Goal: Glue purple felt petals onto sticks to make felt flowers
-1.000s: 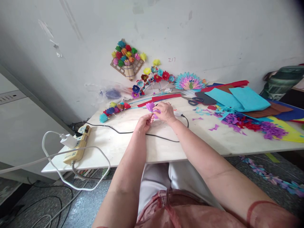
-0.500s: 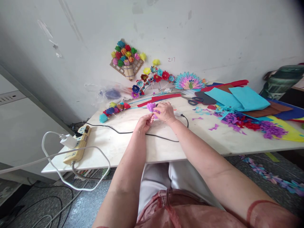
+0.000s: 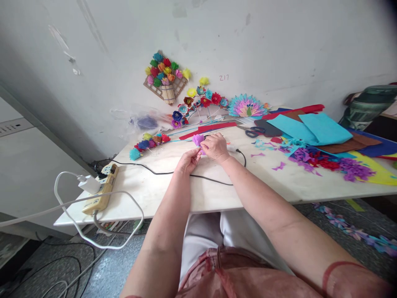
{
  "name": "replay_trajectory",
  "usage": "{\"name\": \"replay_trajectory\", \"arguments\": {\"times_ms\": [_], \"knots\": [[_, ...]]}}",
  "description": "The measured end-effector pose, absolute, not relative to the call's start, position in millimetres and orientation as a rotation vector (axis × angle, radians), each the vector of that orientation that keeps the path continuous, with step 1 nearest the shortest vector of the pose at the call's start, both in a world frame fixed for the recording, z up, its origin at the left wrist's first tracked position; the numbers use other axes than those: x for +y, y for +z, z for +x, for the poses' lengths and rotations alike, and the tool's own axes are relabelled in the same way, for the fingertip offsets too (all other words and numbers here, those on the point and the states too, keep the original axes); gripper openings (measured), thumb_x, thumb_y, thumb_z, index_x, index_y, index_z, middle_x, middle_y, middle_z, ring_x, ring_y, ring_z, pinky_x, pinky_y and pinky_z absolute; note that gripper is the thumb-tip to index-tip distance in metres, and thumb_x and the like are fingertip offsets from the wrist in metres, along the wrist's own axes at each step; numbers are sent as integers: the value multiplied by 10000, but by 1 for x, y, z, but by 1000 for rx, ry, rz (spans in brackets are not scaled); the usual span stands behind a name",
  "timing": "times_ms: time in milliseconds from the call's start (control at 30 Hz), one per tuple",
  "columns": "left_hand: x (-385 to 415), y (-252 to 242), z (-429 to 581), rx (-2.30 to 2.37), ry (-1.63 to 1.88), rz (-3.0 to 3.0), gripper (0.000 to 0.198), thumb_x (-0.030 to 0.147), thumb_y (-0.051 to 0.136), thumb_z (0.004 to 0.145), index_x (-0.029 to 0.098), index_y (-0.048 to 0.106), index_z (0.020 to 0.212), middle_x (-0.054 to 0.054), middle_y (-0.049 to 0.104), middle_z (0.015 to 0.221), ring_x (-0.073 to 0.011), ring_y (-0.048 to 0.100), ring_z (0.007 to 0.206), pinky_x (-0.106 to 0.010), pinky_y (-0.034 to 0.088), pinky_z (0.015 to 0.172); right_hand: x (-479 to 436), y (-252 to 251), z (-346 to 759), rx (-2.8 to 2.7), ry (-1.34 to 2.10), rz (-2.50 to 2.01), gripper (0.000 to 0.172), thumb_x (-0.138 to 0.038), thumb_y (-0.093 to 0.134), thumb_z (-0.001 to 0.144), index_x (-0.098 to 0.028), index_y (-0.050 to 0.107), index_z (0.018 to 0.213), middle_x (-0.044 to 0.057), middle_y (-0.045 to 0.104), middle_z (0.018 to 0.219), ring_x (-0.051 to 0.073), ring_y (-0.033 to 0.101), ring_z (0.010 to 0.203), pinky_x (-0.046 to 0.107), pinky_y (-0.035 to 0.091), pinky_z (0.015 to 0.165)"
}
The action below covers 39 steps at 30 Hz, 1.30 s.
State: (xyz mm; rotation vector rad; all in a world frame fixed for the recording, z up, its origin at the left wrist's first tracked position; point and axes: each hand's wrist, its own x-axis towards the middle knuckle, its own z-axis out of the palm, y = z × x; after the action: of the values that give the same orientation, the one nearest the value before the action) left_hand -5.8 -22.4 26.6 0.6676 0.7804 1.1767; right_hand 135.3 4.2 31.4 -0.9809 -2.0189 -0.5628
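One purple flower (image 3: 198, 140) sits petals-up between left hand (image 3: 189, 160) and right hand (image 3: 216, 147), over the tabletop (image 3: 173, 195). Both grips look pinched at its base. Squeezing too hard could crush petals; pinching too loosely could let them slip. Fingers hide the base. Purple bit (image 3: 203, 152) below: part of flower or scrap, can't tell.
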Motion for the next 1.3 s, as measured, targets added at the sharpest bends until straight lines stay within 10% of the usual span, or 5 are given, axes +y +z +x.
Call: {"name": "replay_trajectory", "arguments": {"times_ms": [1300], "knots": [[-20,26,-6,764,1192,533,186,85,475,818,55,609,943,-11,569,495,-50,528,394,-87,435,381,2,34,137,-2061,-383,-944,135,-179,561,744,-168,632,859,89,608,979,232,503,908,365,281,800]]}}
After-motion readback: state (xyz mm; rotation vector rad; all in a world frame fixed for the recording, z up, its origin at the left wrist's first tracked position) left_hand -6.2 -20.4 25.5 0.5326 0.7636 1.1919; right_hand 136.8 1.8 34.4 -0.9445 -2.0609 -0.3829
